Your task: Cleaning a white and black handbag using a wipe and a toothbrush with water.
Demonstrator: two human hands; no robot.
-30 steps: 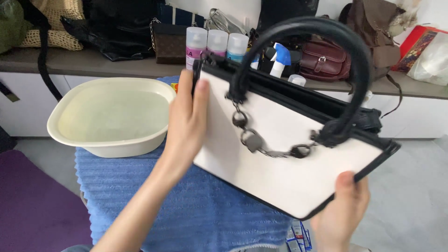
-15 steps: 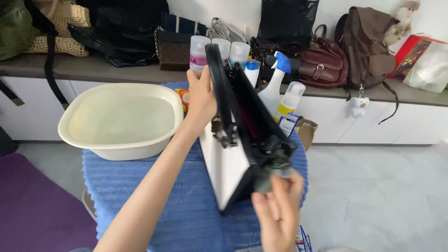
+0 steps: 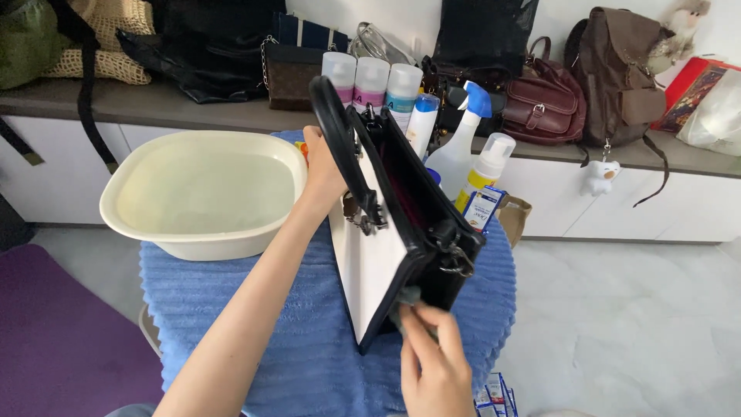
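A person looks down at a cream and black handbag (image 3: pixel 378 255) standing on its edge on a blue ribbed towel (image 3: pixel 255 309) that covers a small round table. The left hand (image 3: pixel 323 166) steadies the bag, fingers wrapped over its upper rim just beside the black handle (image 3: pixel 343 150). The right hand (image 3: pixel 432 363) pinches a small grey cloth (image 3: pixel 407 303) and presses it against the bag's black lower corner, so both hands are closed on what they hold. The step in hand looks like wiping the dark trim along the narrow side of the bag; carrying on would call for a firm hold from the left hand while the cloth slides along the edge. To the left, touching the towel, sits a wide cream basin (image 3: pixel 202 193) holding clear water and nothing else that can be seen. Behind the bag stand three white cans (image 3: pixel 372 81), a spray bottle with a blue trigger (image 3: pixel 461 139) and a white pump bottle (image 3: pixel 485 170). A shelf at the back carries a maroon handbag (image 3: pixel 544 104) and a brown backpack (image 3: pixel 617 69); what they hold is hidden
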